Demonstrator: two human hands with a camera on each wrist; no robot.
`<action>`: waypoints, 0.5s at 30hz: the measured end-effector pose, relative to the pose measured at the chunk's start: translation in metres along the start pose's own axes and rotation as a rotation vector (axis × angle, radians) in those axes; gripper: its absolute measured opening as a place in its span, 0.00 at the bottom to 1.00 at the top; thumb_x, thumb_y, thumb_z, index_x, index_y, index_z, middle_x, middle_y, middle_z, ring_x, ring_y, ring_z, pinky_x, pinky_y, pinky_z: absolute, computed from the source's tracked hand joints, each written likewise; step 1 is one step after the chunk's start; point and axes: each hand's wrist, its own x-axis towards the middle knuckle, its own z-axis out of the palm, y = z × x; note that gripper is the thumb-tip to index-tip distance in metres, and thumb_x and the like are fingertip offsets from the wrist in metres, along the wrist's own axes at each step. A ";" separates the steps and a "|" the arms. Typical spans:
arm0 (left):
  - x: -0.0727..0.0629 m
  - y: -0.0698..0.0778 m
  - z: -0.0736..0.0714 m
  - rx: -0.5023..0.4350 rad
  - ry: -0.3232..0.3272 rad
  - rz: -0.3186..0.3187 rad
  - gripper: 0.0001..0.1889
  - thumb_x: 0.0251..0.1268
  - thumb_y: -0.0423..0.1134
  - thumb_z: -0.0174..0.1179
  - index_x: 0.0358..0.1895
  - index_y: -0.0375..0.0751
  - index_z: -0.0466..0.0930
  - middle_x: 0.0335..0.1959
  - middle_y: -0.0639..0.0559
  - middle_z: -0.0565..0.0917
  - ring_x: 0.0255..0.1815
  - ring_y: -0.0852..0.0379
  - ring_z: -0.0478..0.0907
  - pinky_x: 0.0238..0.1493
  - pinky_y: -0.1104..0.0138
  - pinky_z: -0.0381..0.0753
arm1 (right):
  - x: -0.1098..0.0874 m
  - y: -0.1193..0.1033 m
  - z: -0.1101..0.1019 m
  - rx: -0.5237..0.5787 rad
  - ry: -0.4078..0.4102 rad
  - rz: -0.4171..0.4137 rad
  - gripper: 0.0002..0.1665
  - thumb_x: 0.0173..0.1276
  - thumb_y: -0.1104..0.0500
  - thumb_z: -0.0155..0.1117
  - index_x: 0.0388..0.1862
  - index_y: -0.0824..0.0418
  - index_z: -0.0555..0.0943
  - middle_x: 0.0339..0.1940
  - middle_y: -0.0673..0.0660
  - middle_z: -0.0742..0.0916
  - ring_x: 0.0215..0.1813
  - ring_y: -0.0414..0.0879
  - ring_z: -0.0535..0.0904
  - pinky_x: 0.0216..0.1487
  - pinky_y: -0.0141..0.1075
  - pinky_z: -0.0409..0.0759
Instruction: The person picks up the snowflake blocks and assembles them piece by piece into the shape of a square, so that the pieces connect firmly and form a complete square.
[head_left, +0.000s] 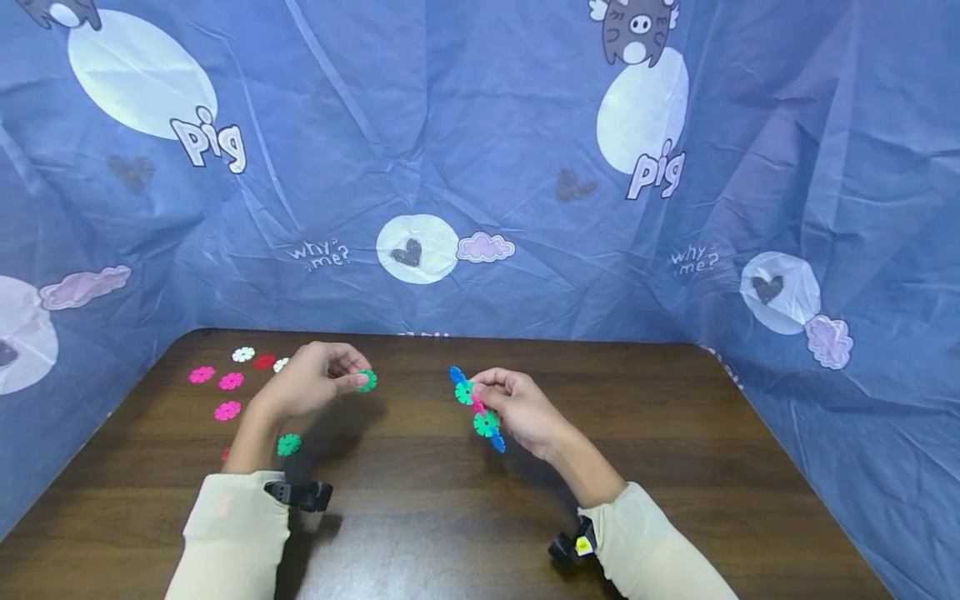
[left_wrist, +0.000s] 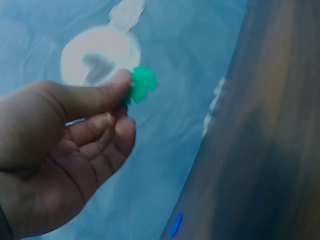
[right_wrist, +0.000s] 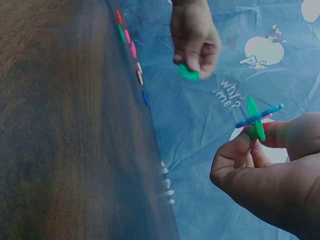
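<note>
Between thumb and fingertips my left hand (head_left: 311, 379) pinches a single green snowflake-shaped plastic disc (head_left: 366, 381), held above the table. In the left wrist view part of that green disc (left_wrist: 144, 84) shows past the thumb tip. To the right, my right hand (head_left: 525, 411) pinches a chain of interlocked snowflake discs (head_left: 486, 423), two green, one pink between them and a blue one at each end. The right wrist view shows this chain (right_wrist: 256, 119) nearly end-on, its discs crossing each other. A gap separates the chain from the left hand's disc.
Loose pink discs (head_left: 227, 411), a red one (head_left: 265, 362), white ones (head_left: 243, 354) and a green one (head_left: 288, 444) lie on the left of the brown wooden table (head_left: 420, 517); the left arm hides part of that area. A blue printed cloth (head_left: 525, 300) hangs behind the table.
</note>
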 end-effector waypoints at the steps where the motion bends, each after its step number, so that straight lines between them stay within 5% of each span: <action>1: 0.004 0.003 0.006 -0.024 0.001 0.010 0.03 0.68 0.33 0.68 0.39 0.38 0.84 0.31 0.49 0.84 0.33 0.51 0.81 0.34 0.66 0.81 | 0.000 0.000 0.000 -0.001 0.003 0.002 0.11 0.79 0.66 0.54 0.55 0.72 0.75 0.33 0.54 0.83 0.30 0.42 0.78 0.33 0.32 0.80; 9: 0.022 0.029 0.043 -0.184 -0.023 0.052 0.03 0.71 0.34 0.66 0.41 0.38 0.83 0.29 0.50 0.85 0.31 0.46 0.84 0.37 0.51 0.86 | -0.001 -0.002 0.000 -0.016 0.013 -0.007 0.14 0.78 0.68 0.53 0.59 0.72 0.74 0.39 0.55 0.85 0.35 0.44 0.79 0.33 0.31 0.80; 15: 0.026 0.040 0.058 -0.233 0.011 0.047 0.04 0.70 0.34 0.66 0.42 0.37 0.83 0.31 0.45 0.86 0.32 0.48 0.85 0.38 0.52 0.87 | -0.002 -0.004 0.001 -0.035 0.021 -0.019 0.20 0.78 0.69 0.52 0.65 0.66 0.77 0.44 0.57 0.86 0.33 0.44 0.79 0.31 0.31 0.78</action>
